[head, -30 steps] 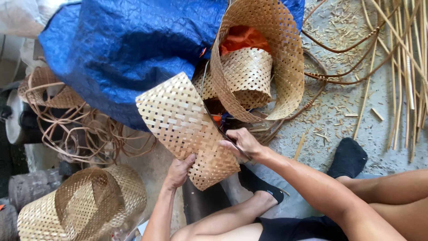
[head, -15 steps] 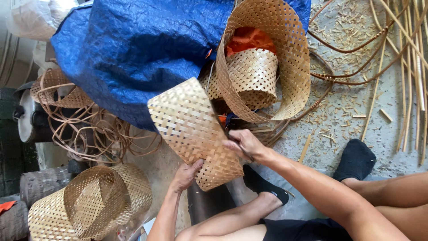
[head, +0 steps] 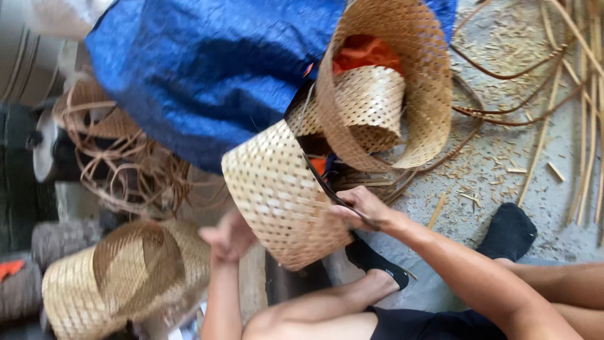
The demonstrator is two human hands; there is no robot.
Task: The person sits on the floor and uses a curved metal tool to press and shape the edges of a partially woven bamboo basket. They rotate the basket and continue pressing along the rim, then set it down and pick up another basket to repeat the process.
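A small woven bamboo basket point(head: 277, 195) sits tilted in the middle, its open mouth facing right. My right hand point(head: 365, 208) grips its rim, closed around a thin dark blade point(head: 321, 182) that runs along the rim's edge. My left hand point(head: 229, 239) is blurred at the basket's lower left side, beside its base; whether it touches the weave is unclear.
Behind the basket lies a blue tarp point(head: 214, 75). A large woven basket point(head: 415, 82) holds a smaller one point(head: 371, 104) and orange cloth point(head: 365, 53). Another basket point(head: 119, 277) lies lower left, near rattan coils point(head: 126, 164). Bamboo strips point(head: 582, 113) line the right; my black-socked foot point(head: 509, 233) rests there.
The view has shifted so everything sits further right. My left hand has slid away from the basket's underside to its lower left and is now blurred. The right hand stays on the rim.
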